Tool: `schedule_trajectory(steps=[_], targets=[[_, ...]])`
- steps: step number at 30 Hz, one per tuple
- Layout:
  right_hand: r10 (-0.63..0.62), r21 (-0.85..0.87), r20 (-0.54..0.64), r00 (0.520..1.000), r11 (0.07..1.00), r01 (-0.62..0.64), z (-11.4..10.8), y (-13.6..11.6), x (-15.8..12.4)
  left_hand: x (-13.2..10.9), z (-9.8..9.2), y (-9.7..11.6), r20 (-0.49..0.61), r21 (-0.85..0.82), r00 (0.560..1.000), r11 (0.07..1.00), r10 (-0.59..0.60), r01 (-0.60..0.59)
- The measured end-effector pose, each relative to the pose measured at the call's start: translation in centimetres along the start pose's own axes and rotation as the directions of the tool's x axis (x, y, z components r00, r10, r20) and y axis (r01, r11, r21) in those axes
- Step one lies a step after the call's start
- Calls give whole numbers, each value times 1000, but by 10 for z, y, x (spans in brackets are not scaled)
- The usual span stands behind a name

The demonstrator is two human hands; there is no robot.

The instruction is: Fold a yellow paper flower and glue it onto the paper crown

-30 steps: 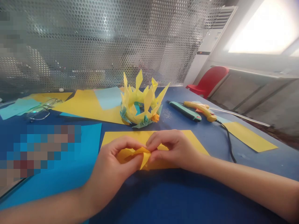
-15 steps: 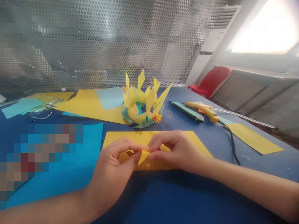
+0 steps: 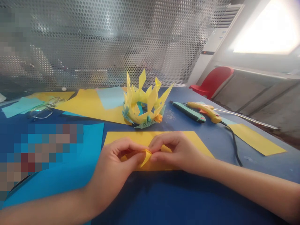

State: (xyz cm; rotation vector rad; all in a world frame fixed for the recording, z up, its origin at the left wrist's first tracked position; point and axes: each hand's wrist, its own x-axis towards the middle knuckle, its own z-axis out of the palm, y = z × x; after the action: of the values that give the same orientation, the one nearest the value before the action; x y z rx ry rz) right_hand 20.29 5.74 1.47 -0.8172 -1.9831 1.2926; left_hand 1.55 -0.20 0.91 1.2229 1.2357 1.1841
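In the head view, pinches a small folded yellow paper between the thumb and fingers of the left hand and of the right hand. Holds it low over a yellow sheet on the blue table, nearer than the upright paper crown, with a blue sheet to the left.

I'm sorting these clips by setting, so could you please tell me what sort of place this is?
Probably a craft workspace of some kind: the person's fingers hold a piece of folded yellow paper, and a pointed paper crown and a yellow corded tool sit on the blue table.
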Motion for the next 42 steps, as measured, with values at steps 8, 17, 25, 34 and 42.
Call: schedule_trajectory(steps=[8, 17, 25, 34, 42], targets=[[108, 9, -81, 991, 994, -108, 1, -1, 2, 1, -3, -3, -37, -148, 991, 982, -128, 121], [132, 13, -88, 987, 991, -131, 2, -4, 2, 4, 0, -5, 46, -156, 994, 982, -97, 103], [69, 12, -95, 993, 998, -68, 5, -2, 1, 2, 0, -3, 85, -140, 990, 983, -108, 119], [-61, -133, -111, 992, 990, 46, 8, -8, -2, 5, 3, -8, 101, -2, 990, 995, -97, 98], [9, 13, -22, 1000, 1000, -9, 8, 2, -1, 3, 0, -3, 84, -46, 990, 992, -115, 119]])
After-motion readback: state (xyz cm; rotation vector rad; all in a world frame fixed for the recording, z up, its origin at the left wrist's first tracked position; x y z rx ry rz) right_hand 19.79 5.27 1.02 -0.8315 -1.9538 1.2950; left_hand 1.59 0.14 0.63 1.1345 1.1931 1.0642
